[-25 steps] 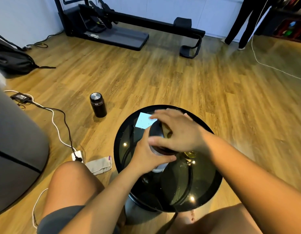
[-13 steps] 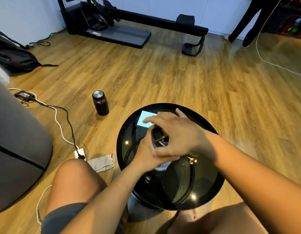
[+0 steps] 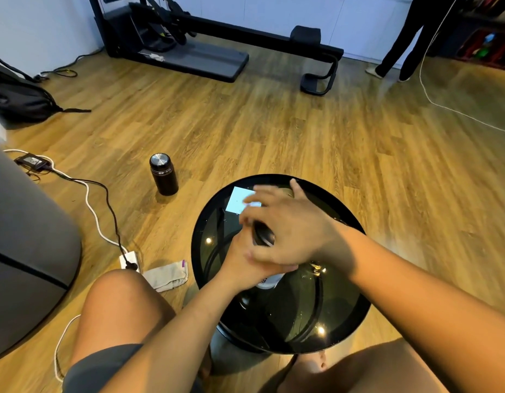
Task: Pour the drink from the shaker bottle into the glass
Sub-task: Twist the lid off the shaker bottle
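The shaker bottle (image 3: pixel 269 280) stands upright on the round black glass table (image 3: pixel 347 316). Only its pale base and a bit of its dark lid (image 3: pixel 262 236) show between my hands. My left hand (image 3: pixel 241 265) is wrapped around the bottle's body. From above, my right hand (image 3: pixel 291 231) covers the lid with its fingers curled around it. The glass (image 3: pixel 316 268) stands just right of the bottle, mostly hidden under my right wrist.
A pale blue card (image 3: pixel 238 201) lies at the table's far left. On the wooden floor stand a black flask (image 3: pixel 163 174), a power strip with cables (image 3: pixel 128 260) and a folded cloth (image 3: pixel 167 276). A person's legs (image 3: pixel 398 43) and a black exercise machine (image 3: pixel 189 49) are at the back.
My right hand has rotated on the lid, its fingers swinging round to the left. My left hand keeps its hold on the bottle, which stays in place.
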`<state>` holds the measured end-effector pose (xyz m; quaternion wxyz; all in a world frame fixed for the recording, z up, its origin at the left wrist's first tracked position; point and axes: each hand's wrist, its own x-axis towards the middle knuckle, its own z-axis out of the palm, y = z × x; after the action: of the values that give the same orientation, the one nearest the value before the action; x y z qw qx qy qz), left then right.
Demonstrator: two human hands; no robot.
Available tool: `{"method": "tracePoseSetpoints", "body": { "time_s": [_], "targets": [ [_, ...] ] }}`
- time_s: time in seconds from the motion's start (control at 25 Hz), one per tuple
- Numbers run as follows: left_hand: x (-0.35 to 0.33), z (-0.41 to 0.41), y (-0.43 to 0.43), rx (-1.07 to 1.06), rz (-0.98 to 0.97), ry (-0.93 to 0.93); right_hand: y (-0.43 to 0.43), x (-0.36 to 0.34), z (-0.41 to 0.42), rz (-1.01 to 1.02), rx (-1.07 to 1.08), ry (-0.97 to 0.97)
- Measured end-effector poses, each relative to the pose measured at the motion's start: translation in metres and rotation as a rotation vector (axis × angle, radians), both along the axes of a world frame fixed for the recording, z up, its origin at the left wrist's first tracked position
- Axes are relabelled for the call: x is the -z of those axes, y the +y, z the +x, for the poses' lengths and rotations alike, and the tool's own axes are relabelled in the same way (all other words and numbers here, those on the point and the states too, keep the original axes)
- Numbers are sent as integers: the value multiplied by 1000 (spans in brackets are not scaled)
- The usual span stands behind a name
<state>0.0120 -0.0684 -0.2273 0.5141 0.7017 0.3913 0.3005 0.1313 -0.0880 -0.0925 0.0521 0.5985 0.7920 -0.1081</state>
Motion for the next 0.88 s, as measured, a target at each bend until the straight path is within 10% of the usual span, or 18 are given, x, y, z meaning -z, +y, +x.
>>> {"method": "tracePoseSetpoints", "body": {
  "time_s": [0.16,0.4,0.64,0.88],
  "targets": [
    [2,-1,1,-21,-71,10,3,2,-2,101,528,-239],
    [-1,-1,1,-12,-14,25,-3,-2,4,-80,12,14],
    [-2,-1,0,-22,-70,8,0,-3,0,39,442,-246],
    [-2,-1,2,-23,-37,0,-8,-2,4,-66,116,-89]
  ]
}}
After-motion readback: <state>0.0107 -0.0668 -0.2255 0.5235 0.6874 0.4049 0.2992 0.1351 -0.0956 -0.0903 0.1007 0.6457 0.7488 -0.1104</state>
